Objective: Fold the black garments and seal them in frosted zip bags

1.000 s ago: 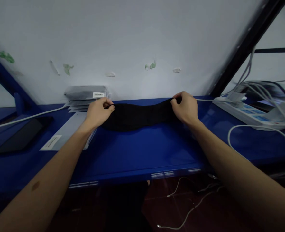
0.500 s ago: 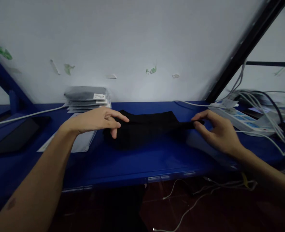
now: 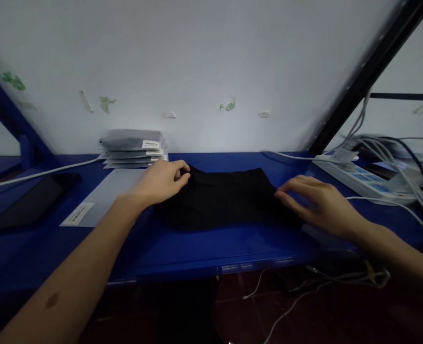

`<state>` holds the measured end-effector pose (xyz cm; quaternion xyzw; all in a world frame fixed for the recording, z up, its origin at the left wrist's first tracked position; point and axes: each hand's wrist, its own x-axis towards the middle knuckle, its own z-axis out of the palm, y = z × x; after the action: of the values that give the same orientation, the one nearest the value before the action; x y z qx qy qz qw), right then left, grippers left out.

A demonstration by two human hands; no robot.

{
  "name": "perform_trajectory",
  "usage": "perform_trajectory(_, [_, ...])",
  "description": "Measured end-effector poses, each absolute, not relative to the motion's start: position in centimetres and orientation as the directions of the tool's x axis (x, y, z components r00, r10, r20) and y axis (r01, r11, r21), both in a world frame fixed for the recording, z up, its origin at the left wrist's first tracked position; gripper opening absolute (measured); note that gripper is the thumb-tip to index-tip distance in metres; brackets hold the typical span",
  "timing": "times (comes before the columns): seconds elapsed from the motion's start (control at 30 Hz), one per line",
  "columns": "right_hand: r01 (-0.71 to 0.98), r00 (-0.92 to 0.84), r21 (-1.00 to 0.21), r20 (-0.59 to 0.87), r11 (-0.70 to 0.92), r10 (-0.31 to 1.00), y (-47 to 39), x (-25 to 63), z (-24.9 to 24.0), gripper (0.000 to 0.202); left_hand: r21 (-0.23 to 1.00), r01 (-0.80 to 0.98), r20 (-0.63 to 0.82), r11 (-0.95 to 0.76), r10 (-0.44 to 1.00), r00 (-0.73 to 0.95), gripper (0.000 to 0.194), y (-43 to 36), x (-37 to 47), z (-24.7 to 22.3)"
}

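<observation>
A black cloth, perhaps a garment, lies spread on the blue table in front of me. At its far left corner, my left hand has thumb and fingers pinched on the fabric. Over on the right edge, my right hand also pinches the cloth between thumb and fingers; the fingertips are partly hidden and a little blurred. Beside and partly beneath my left forearm is a flat grey bag with a white label.
A stack of grey labelled packets stands against the wall at the back left. A dark flat device lies far left near a white cable. On the right sit a white power strip and tangled cables.
The cloth's near part, lifted toward the right before, now lies flat and wider. My left hand moved to the far left corner; my right hand came slightly left and lower.
</observation>
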<state>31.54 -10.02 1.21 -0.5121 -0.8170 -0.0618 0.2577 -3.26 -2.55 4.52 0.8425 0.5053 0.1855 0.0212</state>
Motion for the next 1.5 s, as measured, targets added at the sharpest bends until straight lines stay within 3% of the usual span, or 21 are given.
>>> perform_trajectory(0.23, [0.933,-0.260,-0.095,0.488,0.347,0.833,-2.5,28.8,0.8,0.024,0.042,0.835,0.281,-0.548,0.809,0.517,0.033,-1.9,-2.7,2.7])
perform_trajectory(0.33, [0.944,-0.200,-0.143,0.464,0.296,0.863,0.1,29.1,-0.7,0.024,0.022,0.859,0.234,-0.512,0.838,0.493,0.034,-1.7,-2.9,2.3])
perform_trajectory(0.5, [0.906,-0.238,-0.204,0.481,0.372,0.844,1.3,30.0,-2.6,0.023,0.013,0.868,0.204,-0.497,0.851,0.485,0.035,-1.7,-2.8,2.4])
perform_trajectory(0.8, [0.849,-0.240,-0.327,0.461,0.415,0.854,-0.4,29.7,-1.9,0.020,-0.022,0.841,0.224,-0.540,0.817,0.531,0.038,-2.5,-1.8,2.5])
perform_trajectory(1.03, [0.813,-0.392,-0.265,0.410,0.519,0.824,-0.7,30.1,-1.5,0.022,-0.061,0.842,0.200,-0.536,0.820,0.536,0.035,-2.0,-2.0,2.3])
perform_trajectory(1.5, [0.858,-0.380,-0.177,0.411,0.482,0.828,-0.4,30.3,-1.5,0.024,-0.083,0.876,0.222,-0.476,0.848,0.482,0.030,-2.3,-1.9,2.6])
